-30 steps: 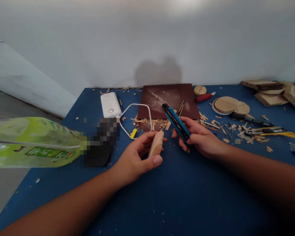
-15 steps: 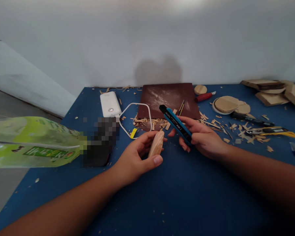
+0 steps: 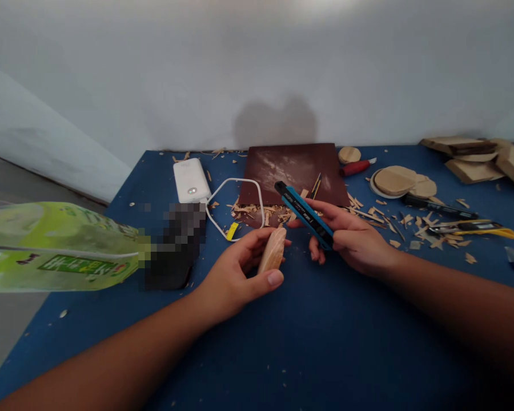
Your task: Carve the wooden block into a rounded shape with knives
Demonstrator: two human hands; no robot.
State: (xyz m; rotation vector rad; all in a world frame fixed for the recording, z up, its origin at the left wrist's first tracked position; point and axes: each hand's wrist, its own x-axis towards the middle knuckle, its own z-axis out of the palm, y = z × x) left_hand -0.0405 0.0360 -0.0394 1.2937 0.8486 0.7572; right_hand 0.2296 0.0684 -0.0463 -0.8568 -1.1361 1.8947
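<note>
My left hand (image 3: 235, 279) grips a small pale piece of wood (image 3: 273, 251) with carved facets, thumb along its near side and fingers behind it. My right hand (image 3: 351, 237) is closed round a blue utility knife (image 3: 306, 214), whose black end points up and to the left. Knife and wood are apart, with a short gap between them. I cannot make out a bare blade on the knife. Behind both hands lies a brown sheet of sandpaper (image 3: 291, 171), dusted pale, with wood shavings (image 3: 246, 214) along its near edge.
On the blue table (image 3: 308, 354), a white power bank (image 3: 192, 180) with a cable and a dark phone (image 3: 167, 274) lie left, near a green plastic packet (image 3: 68, 245). Rightward are a red-handled knife (image 3: 355, 168), round wood discs (image 3: 394, 180), a marker (image 3: 439, 208), a yellow cutter (image 3: 475, 228) and wood blocks (image 3: 471, 165).
The blue utility knife has shifted very slightly to the left and its angle has changed a little. My left hand and the wood stay in place.
</note>
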